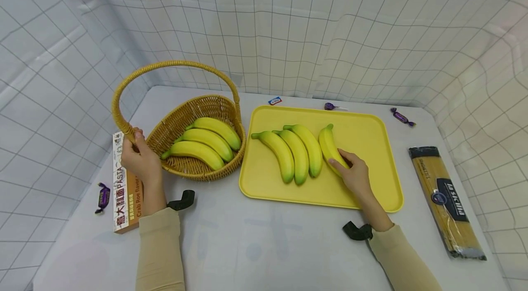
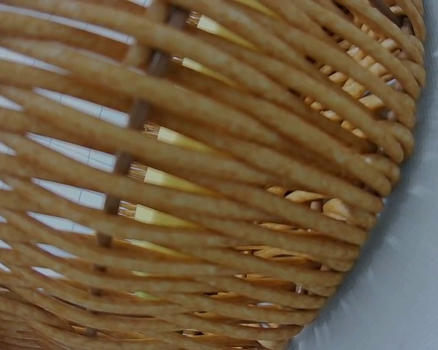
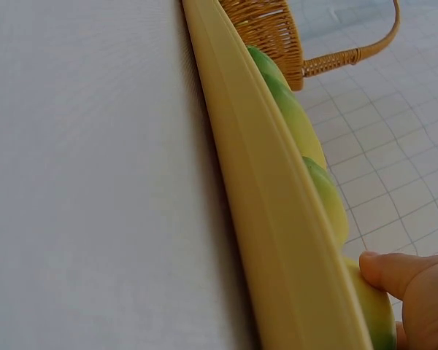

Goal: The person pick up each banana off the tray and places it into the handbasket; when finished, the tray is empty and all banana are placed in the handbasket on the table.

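In the head view my left hand (image 1: 141, 157) grips the lower left end of the tall handle (image 1: 175, 63) of a wicker basket (image 1: 194, 175). The basket holds three bananas (image 1: 206, 140), and its weave fills the left wrist view. To its right lies a yellow tray (image 1: 363, 130). My right hand (image 1: 354, 172) holds a banana (image 1: 328, 143) on the tray, thumb on the near side and fingers over the far side. Left of that banana lie three more bananas (image 1: 298, 153) side by side. The right wrist view shows the thumb (image 3: 398, 271) against the held banana (image 3: 372, 310).
A pasta box (image 1: 128, 185) lies by the left forearm, with a purple candy (image 1: 102, 198) beside it. Spaghetti (image 1: 445, 199) lies at the right. Behind the tray are a small blue-red wrapper (image 1: 275, 100), a lollipop (image 1: 330, 106) and another purple candy (image 1: 402, 117). White netted walls surround the table.
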Action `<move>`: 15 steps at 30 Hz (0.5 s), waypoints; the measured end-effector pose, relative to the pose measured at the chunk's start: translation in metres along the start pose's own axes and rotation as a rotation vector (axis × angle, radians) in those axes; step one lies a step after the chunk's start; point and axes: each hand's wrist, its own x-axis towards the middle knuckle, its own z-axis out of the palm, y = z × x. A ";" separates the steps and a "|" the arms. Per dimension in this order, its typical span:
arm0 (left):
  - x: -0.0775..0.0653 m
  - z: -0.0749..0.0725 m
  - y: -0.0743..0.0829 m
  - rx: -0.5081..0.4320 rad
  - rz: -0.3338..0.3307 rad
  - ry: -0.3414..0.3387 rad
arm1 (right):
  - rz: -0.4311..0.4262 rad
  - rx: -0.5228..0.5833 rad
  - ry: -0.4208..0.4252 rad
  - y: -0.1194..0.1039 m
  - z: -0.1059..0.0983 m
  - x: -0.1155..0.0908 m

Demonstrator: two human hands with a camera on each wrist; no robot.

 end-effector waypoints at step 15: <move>0.001 0.000 -0.002 -0.001 0.006 0.007 | -0.035 0.006 0.087 -0.002 0.000 -0.002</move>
